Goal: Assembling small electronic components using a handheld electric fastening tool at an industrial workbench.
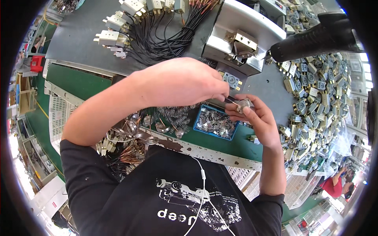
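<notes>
My left hand [201,84] reaches across in front of me, fingers pinched on a thin dark wire [229,98]. That wire meets a small round metal part [243,104], which my right hand [258,118] holds between thumb and fingers. Both hands almost touch, just above a blue tray [195,122] full of small metal clips. Beyond my left fingertips lies a grey square block with brass terminals [232,80]. Behind it stands a metal fixture [220,39] with a cream block [246,41] mounted on it. My left fingers partly hide the wire.
A black tool handle [315,41] juts in from the right. Many grey and cream blocks [311,98] are heaped there. Black wires [173,39] with cream connectors [108,38] lie at the back. Round metal parts [161,126] with wires hang along the near table edge [212,150].
</notes>
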The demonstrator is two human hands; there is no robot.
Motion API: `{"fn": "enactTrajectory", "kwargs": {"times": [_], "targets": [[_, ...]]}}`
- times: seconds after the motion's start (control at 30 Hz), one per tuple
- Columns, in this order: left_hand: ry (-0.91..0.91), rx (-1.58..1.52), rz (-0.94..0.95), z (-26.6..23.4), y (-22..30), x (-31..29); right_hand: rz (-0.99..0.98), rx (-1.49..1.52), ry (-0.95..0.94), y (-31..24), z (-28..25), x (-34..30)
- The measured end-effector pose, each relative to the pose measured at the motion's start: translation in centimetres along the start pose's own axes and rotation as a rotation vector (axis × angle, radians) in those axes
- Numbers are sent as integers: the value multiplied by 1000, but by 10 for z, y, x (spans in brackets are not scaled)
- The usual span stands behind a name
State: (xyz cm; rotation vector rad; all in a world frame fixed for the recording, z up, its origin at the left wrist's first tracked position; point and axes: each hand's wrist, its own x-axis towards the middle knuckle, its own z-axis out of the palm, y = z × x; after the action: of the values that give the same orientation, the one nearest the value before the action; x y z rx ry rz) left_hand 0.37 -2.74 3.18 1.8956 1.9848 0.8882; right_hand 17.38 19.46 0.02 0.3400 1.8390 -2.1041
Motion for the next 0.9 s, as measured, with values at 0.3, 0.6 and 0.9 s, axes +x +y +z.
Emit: {"fn": "enactTrajectory", "kwargs": {"times": [0.3, 0.6, 0.9], "targets": [[-78, -13, -87, -11, -3, -1, 55, 308, -166, 4, 2, 8], [-47, 16, -97, -2, -2, -4, -20, 129, -8, 3, 8, 7], [-43, -32, -10, 1, -3, -10, -266, -849, 173, -15, 18, -16]]}}
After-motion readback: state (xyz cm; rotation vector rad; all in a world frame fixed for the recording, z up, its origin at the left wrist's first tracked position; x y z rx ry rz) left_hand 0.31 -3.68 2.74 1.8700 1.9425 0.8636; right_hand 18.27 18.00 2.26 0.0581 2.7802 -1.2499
